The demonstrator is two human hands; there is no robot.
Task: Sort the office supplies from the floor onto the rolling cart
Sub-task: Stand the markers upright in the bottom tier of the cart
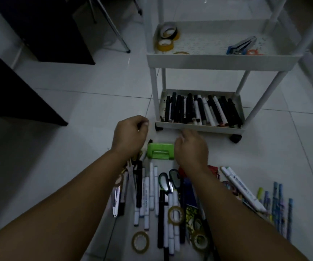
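Office supplies point(170, 200) lie spread across the floor tiles in front of you, with the rolling cart point(199, 59) standing just beyond them toward the far edge of the floor. Its bottom tray is already packed with markers point(201, 110); the tray above carries tape rolls point(168, 37) at its left end and a stapler point(242, 46) at its right. Nearest the cart on the floor is the green hole punch point(160, 150), between your two hands. Your left hand point(130, 135) hangs curled above the pile's far-left corner; I cannot tell whether that grip has anything small in it. Your right hand point(191, 147) hovers with fingers loosely bent, holding nothing I can see, beside the punch. The light is dim, so you could misjudge a grasp. Scissors point(169, 180) sit under your right wrist; dragging the arm back could scatter the markers and loose tape rolls point(140, 242) lying there.
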